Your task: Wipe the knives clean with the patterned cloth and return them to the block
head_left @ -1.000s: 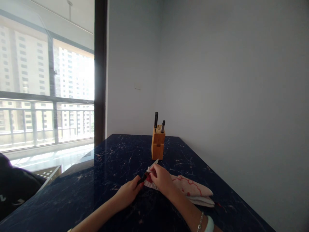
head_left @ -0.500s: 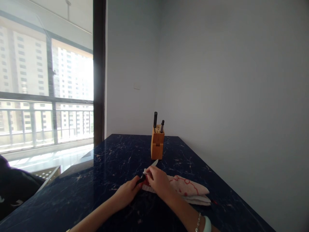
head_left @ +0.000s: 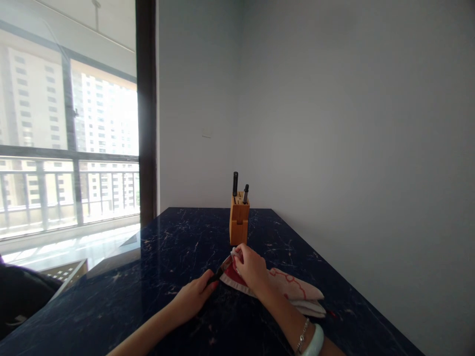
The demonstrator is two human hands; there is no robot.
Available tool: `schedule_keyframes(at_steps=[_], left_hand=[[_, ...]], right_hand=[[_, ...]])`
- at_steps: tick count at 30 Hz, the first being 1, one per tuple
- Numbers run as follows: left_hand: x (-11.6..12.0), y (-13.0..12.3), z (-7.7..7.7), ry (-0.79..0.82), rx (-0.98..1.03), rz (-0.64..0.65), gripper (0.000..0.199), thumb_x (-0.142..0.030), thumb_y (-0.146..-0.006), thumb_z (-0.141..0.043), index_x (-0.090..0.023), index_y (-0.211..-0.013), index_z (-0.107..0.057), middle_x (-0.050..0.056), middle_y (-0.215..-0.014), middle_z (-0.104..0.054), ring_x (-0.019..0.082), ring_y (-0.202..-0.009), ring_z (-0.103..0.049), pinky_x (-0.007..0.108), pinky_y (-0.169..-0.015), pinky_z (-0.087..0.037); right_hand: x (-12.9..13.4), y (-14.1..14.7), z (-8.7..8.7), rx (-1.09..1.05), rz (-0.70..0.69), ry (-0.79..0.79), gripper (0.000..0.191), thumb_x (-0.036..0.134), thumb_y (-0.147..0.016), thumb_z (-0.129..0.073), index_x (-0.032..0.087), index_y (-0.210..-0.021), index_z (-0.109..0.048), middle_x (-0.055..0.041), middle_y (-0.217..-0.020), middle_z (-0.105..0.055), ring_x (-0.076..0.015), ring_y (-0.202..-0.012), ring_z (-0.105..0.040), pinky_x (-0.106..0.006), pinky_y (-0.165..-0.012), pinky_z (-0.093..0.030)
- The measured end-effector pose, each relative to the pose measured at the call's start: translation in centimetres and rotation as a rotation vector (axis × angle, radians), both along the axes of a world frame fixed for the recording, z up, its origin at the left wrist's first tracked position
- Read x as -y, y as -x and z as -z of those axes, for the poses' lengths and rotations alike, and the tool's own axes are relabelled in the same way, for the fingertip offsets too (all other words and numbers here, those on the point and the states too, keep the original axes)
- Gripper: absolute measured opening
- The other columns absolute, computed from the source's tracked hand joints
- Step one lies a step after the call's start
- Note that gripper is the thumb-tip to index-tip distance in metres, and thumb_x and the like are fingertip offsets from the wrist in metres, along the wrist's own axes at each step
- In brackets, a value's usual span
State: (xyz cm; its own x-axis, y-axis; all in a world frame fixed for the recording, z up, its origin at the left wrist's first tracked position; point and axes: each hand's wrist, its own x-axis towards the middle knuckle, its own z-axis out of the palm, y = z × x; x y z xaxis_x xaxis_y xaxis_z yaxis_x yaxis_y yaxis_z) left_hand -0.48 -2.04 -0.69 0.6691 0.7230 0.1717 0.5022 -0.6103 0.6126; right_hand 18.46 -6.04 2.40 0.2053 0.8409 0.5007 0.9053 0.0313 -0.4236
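My left hand point(head_left: 192, 297) is closed around the black handle of a knife point(head_left: 215, 277), whose blade points away and to the right. My right hand point(head_left: 253, 268) pinches a fold of a white and red towel point(head_left: 291, 286) over the blade near its tip, so the tip is hidden. The rest of the towel lies on the table under and to the right of my right wrist. Just beyond my right hand stands a wooden knife block point(head_left: 239, 222), upright, with two black-handled tools in its slots.
Dark blue marbled table point(head_left: 178, 247) stretches to the far wall. A grey wall point(head_left: 352, 148) runs along its right side. At left are a window point(head_left: 104, 123) and a dark object point(head_left: 25, 291) beside the table. A small red item lies by the towel's right end.
My right hand has slid with the towel fold along the blade, away from the handle, covering the tip that showed before. My left hand keeps its hold on the handle. The view has shifted slightly.
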Motion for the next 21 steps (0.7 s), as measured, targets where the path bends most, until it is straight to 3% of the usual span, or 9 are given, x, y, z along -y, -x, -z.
schedule_keyframes(at_steps=[5,10,17,21], left_hand=[[0.2,0.0,-0.2,-0.008,-0.015,0.021,0.021,-0.039,-0.086,-0.033,-0.024,-0.089,-0.047,-0.001,-0.077,-0.060,0.014,-0.071,-0.058,0.020,-0.060,-0.036],[-0.4,-0.5,0.7,0.038,0.003,-0.081,0.023,-0.041,-0.086,-0.030,-0.024,-0.087,-0.046,-0.003,-0.066,-0.058,0.014,-0.059,-0.057,0.021,-0.053,-0.034],[-1.3,-0.4,0.5,0.016,0.149,-0.272,0.028,-0.046,-0.086,-0.028,-0.024,-0.092,-0.043,-0.003,-0.066,-0.055,0.015,-0.062,-0.054,0.022,-0.058,-0.036],[-1.7,-0.1,0.2,0.057,0.265,-0.261,0.042,-0.050,-0.086,-0.018,-0.021,-0.086,-0.049,0.000,-0.072,-0.055,0.016,-0.070,-0.053,0.025,-0.066,-0.038]], right_hand=[[-0.7,-1.9,-0.2,-0.037,0.128,0.001,0.012,0.027,-0.083,-0.043,0.026,-0.091,-0.051,0.0024,-0.087,-0.063,-0.0130,-0.079,-0.059,-0.022,-0.060,-0.030],[-0.9,-3.4,-0.4,-0.061,0.213,0.011,0.012,0.029,-0.083,-0.041,0.025,-0.087,-0.052,0.0026,-0.082,-0.063,-0.0135,-0.075,-0.058,-0.023,-0.055,-0.027],[-0.5,-2.9,-0.7,-0.060,0.170,-0.026,0.012,0.031,-0.084,-0.041,0.026,-0.088,-0.051,0.0040,-0.081,-0.062,-0.0121,-0.074,-0.057,-0.022,-0.056,-0.028],[-0.4,-2.2,-0.8,-0.056,0.133,-0.042,0.010,0.028,-0.082,-0.043,0.026,-0.088,-0.052,0.0039,-0.081,-0.062,-0.0116,-0.075,-0.057,-0.021,-0.058,-0.029]])
